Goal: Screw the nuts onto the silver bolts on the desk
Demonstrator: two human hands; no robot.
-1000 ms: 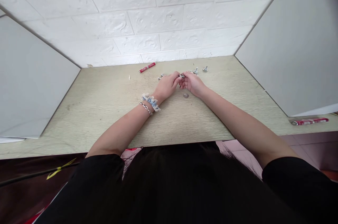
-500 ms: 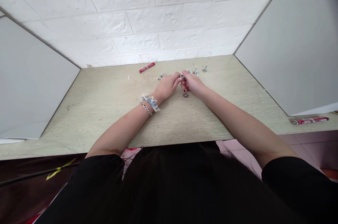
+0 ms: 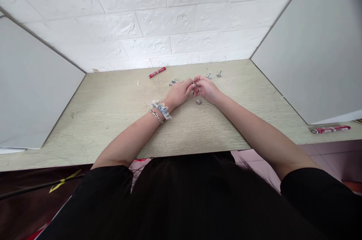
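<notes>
Over the worktop, my left hand (image 3: pixel 180 92) and my right hand (image 3: pixel 207 88) meet fingertip to fingertip. Between them is a small shiny metal fastener (image 3: pixel 194 83), mostly covered by the fingers. The left hand is closed on it in a pinch, and the right fingers are curled round its other side. Whether it is a bolt, a nut or both together is too small to tell. A flat round washer (image 3: pixel 198 102) lies just below the right hand. Silver bolts (image 3: pixel 173 81) rest behind the left hand, and more bolts (image 3: pixel 209 75) lie behind the right.
Another bolt (image 3: pixel 219 74) is farther right on the pale wooden worktop (image 3: pixel 113 119). A red tube (image 3: pixel 157 72) lies near the white brick wall (image 3: pixel 152 25). A second red tube (image 3: pixel 330 129) is at the right front edge. Grey panels (image 3: pixel 296 55) flank both sides.
The right fingers have shifted round the fastener, with the hand turning slightly, and now cover some of the small parts behind it. The left hand has hardly moved.
</notes>
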